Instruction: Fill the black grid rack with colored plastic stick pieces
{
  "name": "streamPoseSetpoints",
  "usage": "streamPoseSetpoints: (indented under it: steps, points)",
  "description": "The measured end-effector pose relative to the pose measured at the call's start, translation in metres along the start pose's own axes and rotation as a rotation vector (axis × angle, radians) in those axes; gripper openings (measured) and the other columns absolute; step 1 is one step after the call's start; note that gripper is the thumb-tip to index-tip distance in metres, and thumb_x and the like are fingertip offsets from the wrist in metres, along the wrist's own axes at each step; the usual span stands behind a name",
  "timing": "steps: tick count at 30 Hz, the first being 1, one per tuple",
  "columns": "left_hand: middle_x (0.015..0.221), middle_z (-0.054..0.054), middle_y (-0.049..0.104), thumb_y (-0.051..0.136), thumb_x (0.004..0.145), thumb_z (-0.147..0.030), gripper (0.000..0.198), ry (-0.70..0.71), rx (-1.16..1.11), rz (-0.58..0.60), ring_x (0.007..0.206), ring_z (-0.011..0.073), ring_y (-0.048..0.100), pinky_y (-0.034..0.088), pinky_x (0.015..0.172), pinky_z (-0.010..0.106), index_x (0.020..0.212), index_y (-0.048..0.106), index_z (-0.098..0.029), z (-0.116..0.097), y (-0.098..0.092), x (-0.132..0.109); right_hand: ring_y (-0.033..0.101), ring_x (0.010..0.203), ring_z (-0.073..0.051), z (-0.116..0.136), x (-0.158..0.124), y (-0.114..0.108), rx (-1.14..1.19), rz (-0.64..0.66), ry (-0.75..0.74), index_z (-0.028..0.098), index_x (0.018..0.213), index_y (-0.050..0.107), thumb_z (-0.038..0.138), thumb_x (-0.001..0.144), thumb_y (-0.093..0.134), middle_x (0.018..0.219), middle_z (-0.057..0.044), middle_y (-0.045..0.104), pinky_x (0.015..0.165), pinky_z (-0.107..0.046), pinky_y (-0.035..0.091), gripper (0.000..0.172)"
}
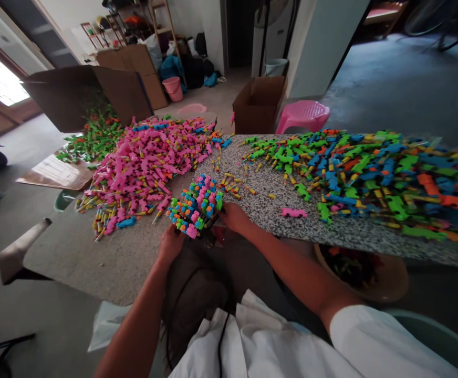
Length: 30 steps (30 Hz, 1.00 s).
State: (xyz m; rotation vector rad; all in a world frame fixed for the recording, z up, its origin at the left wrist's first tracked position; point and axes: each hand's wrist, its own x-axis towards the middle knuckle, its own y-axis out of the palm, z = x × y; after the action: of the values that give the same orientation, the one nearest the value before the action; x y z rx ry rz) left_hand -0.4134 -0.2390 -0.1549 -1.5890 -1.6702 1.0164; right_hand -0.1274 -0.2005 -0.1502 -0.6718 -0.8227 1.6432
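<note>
Between my two hands is a block of small plastic toys point(196, 206), packed side by side with green, blue, pink and orange ends facing up. My left hand point(171, 243) grips its near left side. Closed on the right side is my right hand point(235, 216), with some fingertips hidden behind the block. It is held above my lap at the edge of the speckled stone table. A heap of pink toys point(146, 157) with yellow-and-red sticks lies just beyond, to the left. One pink car-shaped toy point(294, 212) lies to the right of my right hand.
A heap of green, blue and orange toys point(355, 168) covers the table's right part. Several loose yellow sticks point(231, 185) lie mid-table. Cardboard boxes point(128, 94) point(258, 107) stand beyond, beside a pink stool point(303, 115). Below the table's right edge sits a basin point(394, 278).
</note>
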Motion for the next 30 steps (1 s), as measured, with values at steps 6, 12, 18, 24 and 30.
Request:
streamPoseSetpoints:
  steps: [6, 12, 18, 24, 30]
  points:
    - [0.102, 0.01, 0.079, 0.061, 0.089, -0.047, 0.047, -0.012, -0.059, 0.017, 0.095, 0.0274, 0.072, 0.052, 0.079, 0.031, 0.124, 0.074, -0.019, -0.003, -0.001, -0.001, 0.071, 0.1, -0.025, 0.002, 0.001, -0.003, -0.065, 0.012, -0.014, 0.015, 0.115, 0.074, 0.041, 0.107, 0.049, 0.109, -0.015, 0.078, 0.081, -0.029, 0.044, 0.037]
    - [0.098, 0.008, 0.08, 0.063, 0.088, -0.047, 0.047, -0.015, -0.059, 0.014, 0.093, 0.0273, 0.073, 0.052, 0.078, 0.03, 0.124, 0.075, -0.019, -0.008, -0.004, -0.003, 0.071, 0.102, -0.028, 0.006, 0.003, -0.01, -0.139, 0.061, -0.047, 0.014, 0.115, 0.074, 0.039, 0.107, 0.049, 0.109, -0.018, 0.078, 0.084, -0.031, 0.046, 0.036]
    - [0.102, 0.008, 0.08, 0.064, 0.088, -0.047, 0.05, -0.033, -0.093, 0.03, 0.099, 0.0288, 0.073, 0.053, 0.08, 0.031, 0.13, 0.073, -0.02, -0.017, -0.01, -0.006, 0.07, 0.107, -0.028, 0.008, 0.003, -0.012, -0.124, 0.074, -0.053, 0.014, 0.121, 0.073, 0.039, 0.107, 0.049, 0.113, -0.018, 0.077, 0.087, -0.031, 0.047, 0.037]
    - [0.114, 0.009, 0.08, 0.065, 0.089, -0.045, 0.05, -0.032, -0.106, 0.018, 0.106, 0.03, 0.073, 0.054, 0.081, 0.03, 0.132, 0.072, -0.022, -0.014, -0.007, -0.002, 0.07, 0.109, -0.029, 0.009, 0.004, -0.012, -0.114, 0.068, -0.052, 0.015, 0.122, 0.074, 0.039, 0.106, 0.049, 0.114, -0.018, 0.077, 0.09, -0.032, 0.048, 0.037]
    - [0.098, 0.008, 0.08, 0.063, 0.089, -0.049, 0.048, 0.003, -0.054, 0.004, 0.088, 0.0249, 0.072, 0.049, 0.073, 0.028, 0.125, 0.074, -0.018, -0.007, -0.003, -0.001, 0.072, 0.103, -0.03, 0.009, 0.002, -0.006, -0.192, 0.055, -0.033, 0.016, 0.123, 0.072, 0.044, 0.107, 0.046, 0.112, -0.019, 0.077, 0.088, -0.035, 0.049, 0.041]
